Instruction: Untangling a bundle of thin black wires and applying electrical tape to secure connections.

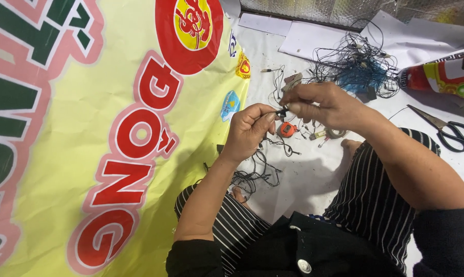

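Note:
My left hand (248, 131) and my right hand (324, 105) meet above the white floor sheet, both pinching a small black part on a thin black wire (282, 111). The wire hangs down from my left hand to a loose tangle of black wire (255, 177) lying by my knee. I sit cross-legged in striped trousers (373, 197). A small orange tape measure (287, 129) lies on the sheet just below my hands.
A large yellow printed banner (88, 143) covers the left half. A bundle of black wires with blue parts (360, 69) lies beyond my hands. Black scissors (447, 131) rest at the right, near a rolled red and yellow banner (447, 77). White paper sheets (308, 38) lie at the back.

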